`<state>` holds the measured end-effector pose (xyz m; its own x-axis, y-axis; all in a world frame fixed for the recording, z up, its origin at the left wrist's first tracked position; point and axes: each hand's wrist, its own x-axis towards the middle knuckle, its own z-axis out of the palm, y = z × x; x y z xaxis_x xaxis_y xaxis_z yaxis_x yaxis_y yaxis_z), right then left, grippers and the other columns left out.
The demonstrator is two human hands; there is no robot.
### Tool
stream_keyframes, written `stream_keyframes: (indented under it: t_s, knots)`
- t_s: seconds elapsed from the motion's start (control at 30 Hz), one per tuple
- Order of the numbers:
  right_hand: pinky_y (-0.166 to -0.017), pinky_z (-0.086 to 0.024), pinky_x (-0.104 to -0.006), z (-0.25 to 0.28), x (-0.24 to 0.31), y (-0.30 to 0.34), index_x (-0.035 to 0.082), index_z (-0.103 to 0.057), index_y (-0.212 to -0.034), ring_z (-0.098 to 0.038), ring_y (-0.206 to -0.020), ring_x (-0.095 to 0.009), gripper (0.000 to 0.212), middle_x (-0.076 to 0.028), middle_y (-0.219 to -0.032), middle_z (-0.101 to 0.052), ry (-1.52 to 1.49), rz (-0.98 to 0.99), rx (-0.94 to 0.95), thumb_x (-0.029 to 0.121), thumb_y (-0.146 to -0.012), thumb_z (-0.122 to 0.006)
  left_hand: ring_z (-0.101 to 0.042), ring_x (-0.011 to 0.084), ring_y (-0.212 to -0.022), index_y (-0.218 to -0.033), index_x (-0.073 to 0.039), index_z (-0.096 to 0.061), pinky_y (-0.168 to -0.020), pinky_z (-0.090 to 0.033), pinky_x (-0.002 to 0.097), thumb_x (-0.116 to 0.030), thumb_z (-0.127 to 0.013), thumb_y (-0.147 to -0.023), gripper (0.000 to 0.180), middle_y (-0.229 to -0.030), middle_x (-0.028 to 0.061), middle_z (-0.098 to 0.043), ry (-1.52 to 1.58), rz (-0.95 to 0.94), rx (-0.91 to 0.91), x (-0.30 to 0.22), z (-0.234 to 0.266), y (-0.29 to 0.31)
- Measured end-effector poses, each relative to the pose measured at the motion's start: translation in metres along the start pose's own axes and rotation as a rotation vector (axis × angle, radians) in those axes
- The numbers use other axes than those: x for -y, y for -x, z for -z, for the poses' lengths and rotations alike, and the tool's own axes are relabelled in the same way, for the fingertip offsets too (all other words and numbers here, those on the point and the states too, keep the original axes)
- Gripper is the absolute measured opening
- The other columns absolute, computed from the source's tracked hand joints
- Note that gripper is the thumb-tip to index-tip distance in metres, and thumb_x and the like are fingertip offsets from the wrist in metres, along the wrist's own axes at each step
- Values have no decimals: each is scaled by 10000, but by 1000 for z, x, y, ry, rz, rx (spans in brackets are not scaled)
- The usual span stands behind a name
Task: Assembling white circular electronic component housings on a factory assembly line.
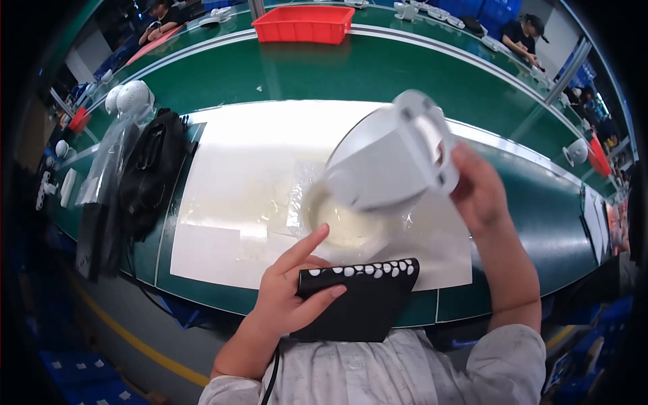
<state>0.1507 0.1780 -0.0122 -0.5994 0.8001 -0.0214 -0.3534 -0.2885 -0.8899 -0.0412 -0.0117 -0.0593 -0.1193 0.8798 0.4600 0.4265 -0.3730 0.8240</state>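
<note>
My right hand (478, 187) grips a white plastic housing (385, 158) with a rounded rim and a flat, slotted base, lifted over the work mat and smeared by motion. Under it lies a pale round piece (347, 223), partly covered by the housing, next to clear plastic film (300, 196). Close to my body, my left hand (287, 290) holds a flat black slab (358, 304) between thumb and fingers, the index finger stretched out. White oval spots (378, 270) run along the slab's upper edge.
A pale mat (216, 202) covers part of the green bench. At left are a black bag (154, 169), clear plastic bags (108, 169) and white domes (133, 96). A red bin (302, 25) stands at the far side. Other people (523, 39) work across the bench.
</note>
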Motion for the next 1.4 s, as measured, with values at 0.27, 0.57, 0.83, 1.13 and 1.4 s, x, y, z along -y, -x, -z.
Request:
stream_keyframes:
  t_s: [0.27,0.57,0.83,1.13,1.4]
  knots:
    - [-726,-448,-319,137,11,-120,41,-556,-947,-545,-878,-221,180,-83,-923,-560,2059,851,-613,87,-786,-490,-565,113,-774,-1106,55,-488,-675,-440,216,-4,-674,-637,508,-1092,148,-529,-1,84,7,-1,4,2]
    - [-811,-433,-395,206,11,-128,110,-568,-1016,-534,-947,-290,275,-112,-1044,-550,2053,74,-600,111,-789,-412,-547,99,-701,-965,28,-561,-631,-425,201,-19,-677,-647,342,-907,84,-575,63,180,-16,-2,8,5]
    - [-820,-414,-358,167,-22,-80,61,-555,-1018,-528,-961,-304,241,-156,-960,-580,1591,360,-493,102,-798,-466,-520,94,-764,-988,21,-554,-687,-407,203,-19,-653,-664,341,-870,63,-555,82,254,-34,-8,7,3]
    - [-825,-399,-306,-14,-21,-8,18,-557,-988,-534,-931,-234,248,-120,-1007,-568,984,547,318,127,-766,-576,-533,84,-699,-899,12,-526,-623,-438,209,-39,-678,-697,258,-776,43,-569,232,373,-276,-1,6,8]
    - [-845,-394,-325,-41,-52,18,51,-466,-1118,-487,-1014,-222,540,-114,-1158,-456,827,390,521,177,-656,-715,-519,68,-706,-906,10,-511,-620,-429,201,-55,-643,-740,221,-784,27,-555,417,407,-347,-2,10,3]
